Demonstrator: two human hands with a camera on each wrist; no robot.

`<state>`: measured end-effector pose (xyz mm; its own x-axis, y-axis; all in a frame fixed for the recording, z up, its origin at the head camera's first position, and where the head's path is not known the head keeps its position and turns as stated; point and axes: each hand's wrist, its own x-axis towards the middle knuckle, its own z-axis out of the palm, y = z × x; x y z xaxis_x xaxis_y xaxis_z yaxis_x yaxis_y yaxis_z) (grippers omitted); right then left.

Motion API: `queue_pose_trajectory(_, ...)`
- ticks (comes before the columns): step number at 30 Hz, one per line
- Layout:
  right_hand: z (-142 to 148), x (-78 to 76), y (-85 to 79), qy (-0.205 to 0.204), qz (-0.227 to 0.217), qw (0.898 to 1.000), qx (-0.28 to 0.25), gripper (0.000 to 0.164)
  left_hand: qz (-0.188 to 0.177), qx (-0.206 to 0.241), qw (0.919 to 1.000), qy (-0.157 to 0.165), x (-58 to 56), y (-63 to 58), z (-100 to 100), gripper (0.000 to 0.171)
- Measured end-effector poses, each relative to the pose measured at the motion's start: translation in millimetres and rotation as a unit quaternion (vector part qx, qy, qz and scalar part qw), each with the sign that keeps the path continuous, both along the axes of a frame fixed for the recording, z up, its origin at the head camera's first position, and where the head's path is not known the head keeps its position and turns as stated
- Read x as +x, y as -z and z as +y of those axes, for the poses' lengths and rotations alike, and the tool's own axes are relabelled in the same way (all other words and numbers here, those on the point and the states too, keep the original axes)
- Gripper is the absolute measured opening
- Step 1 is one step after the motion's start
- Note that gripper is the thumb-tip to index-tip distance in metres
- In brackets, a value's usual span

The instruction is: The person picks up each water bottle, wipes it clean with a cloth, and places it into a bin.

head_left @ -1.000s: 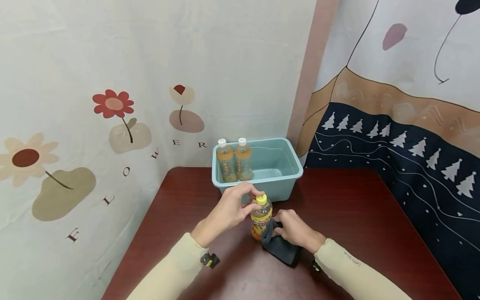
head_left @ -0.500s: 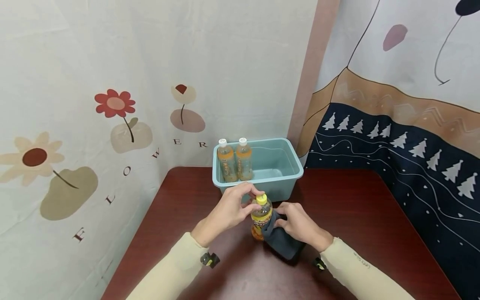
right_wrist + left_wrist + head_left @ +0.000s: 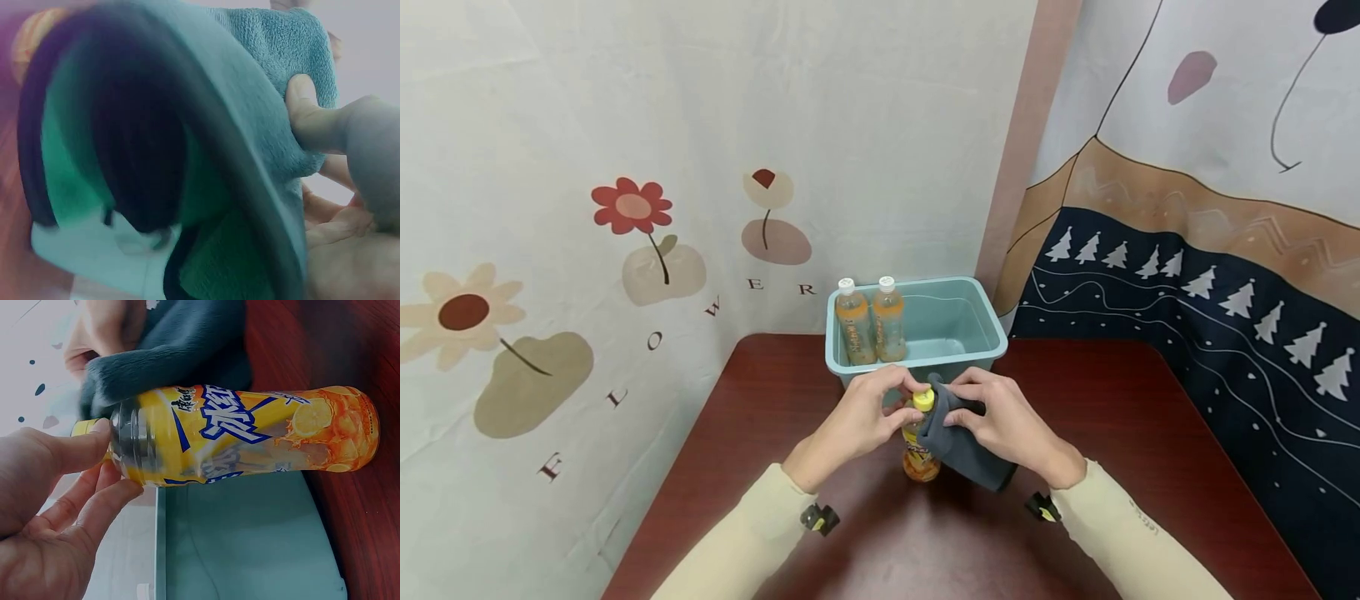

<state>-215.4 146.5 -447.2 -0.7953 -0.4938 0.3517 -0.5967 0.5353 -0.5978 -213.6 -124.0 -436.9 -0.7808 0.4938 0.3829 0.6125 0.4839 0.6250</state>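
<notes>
A plastic drink bottle [image 3: 920,460] with a yellow cap and a yellow label stands upright on the table. My left hand [image 3: 865,417] grips it at the cap and neck, thumb and fingers on either side, as the left wrist view [image 3: 69,487] also shows. Pinched in my right hand [image 3: 1003,417] is a dark grey cloth [image 3: 962,450], which lies against the bottle's upper right side near the cap and hangs down to the right. In the right wrist view the cloth [image 3: 250,125] covers most of the picture, with my thumb pressing its fold.
Behind the hands a light blue plastic tub [image 3: 955,367] stands on the dark red table [image 3: 775,400]. Two white-capped bottles, one left [image 3: 855,329] and one right [image 3: 889,325], lean in its left end. A printed cloth backdrop [image 3: 880,150] rises behind the table.
My right hand has moved the cloth up from the bottle's lower side to its shoulder and cap. The left hand keeps its hold on the bottle, which stays in place.
</notes>
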Motion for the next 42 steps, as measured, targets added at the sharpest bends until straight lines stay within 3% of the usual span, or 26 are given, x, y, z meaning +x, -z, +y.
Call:
queue_pose_trajectory(13, -6, 4.1, -5.6, -0.020, -0.028, 0.998, 0.044, 0.061, -0.002, -0.011, 0.9999, 0.000, -0.2, -0.7, 0, 0.028)
queue_pose_trajectory(19, -6, 2.4, -1.6, -0.011, -0.010, 0.999, 0.039, 0.061, -0.004, -0.010, 0.9999, 0.000, -1.3, 0.5, -1, 0.029)
queue_pose_trajectory(26, -1, 0.9, 6.5, 0.005, -0.028, 0.999, 0.024, 0.055, -0.011, -0.015, 0.9998, -0.003, -1.5, 0.4, -1, 0.030)
queue_pose_trajectory(30, 3, 1.3, 18.6, 0.013, -0.041, 0.999, 0.031, 0.041, -0.024, -0.014, 0.9996, -0.004, -0.6, 1.1, 0, 0.030)
queue_pose_trajectory(35, 1, 0.0, 45.5, 0.015, -0.035, 0.996, 0.076, 0.033, -0.030, -0.008, 0.9995, -0.003, 0.2, 1.5, 0, 0.028)
queue_pose_trajectory(42, -6, -1.7, 80.8, -0.019, -0.055, 0.993, 0.101, 0.025, -0.033, 0.000, 0.9995, 0.000, 0.1, 1.2, -1, 0.028)
